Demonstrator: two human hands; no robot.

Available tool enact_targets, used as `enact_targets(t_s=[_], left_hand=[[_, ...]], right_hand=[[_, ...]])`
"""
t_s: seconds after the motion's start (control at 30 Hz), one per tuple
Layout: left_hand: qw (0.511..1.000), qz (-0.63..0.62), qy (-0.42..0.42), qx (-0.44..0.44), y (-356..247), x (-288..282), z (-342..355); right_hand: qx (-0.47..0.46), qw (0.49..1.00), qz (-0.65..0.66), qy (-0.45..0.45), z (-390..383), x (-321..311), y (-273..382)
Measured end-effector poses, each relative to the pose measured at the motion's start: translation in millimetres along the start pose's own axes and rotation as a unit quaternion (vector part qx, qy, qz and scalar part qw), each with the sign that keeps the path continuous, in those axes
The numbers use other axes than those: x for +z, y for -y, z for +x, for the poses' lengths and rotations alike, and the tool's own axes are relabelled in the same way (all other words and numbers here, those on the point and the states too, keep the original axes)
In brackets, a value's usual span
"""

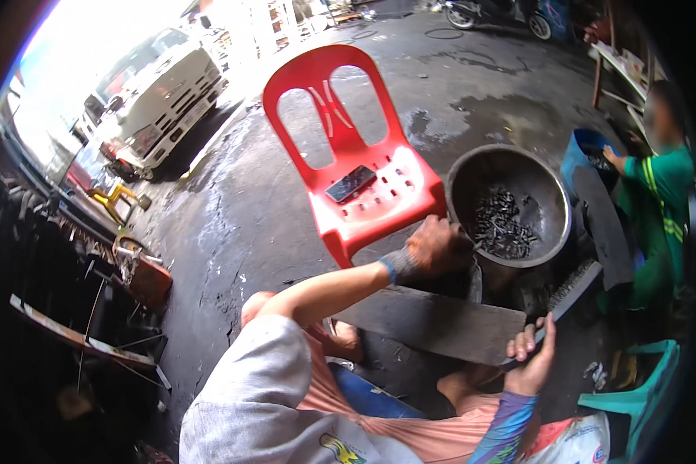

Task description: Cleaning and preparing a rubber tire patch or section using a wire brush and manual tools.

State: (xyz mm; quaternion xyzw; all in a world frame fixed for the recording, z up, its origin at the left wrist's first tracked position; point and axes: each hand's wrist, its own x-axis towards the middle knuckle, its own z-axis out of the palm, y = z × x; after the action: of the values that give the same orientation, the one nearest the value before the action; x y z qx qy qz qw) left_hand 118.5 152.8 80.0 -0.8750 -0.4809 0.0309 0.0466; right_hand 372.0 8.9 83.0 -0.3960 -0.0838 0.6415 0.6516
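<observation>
Work appears unfinished, extent done indeterminable: loose dark pieces (506, 224) lie in the metal basin (510, 170), left hand (436, 244) by its rim, grip not visible, right hand (532, 356) grasping a bristled bar (572, 293) on its near right.

Harsh white glare above the truck (161, 97), black fisheye edges
</observation>
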Motion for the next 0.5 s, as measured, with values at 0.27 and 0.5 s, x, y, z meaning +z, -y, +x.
enact_targets(t_s=[0.27, 0.5], left_hand=[[0.991, 0.052, -0.085, -0.087, -16.6, 60.4, -188.6], [0.955, -0.150, -0.220, -0.134, -27.7, 63.2, -205.6]], right_hand=[[-0.041, 0.947, -0.279, 0.153, -21.3, 9.9, -20.9], [0.020, 0.919, -0.379, 0.104, -61.5, 7.3, -120.9]])
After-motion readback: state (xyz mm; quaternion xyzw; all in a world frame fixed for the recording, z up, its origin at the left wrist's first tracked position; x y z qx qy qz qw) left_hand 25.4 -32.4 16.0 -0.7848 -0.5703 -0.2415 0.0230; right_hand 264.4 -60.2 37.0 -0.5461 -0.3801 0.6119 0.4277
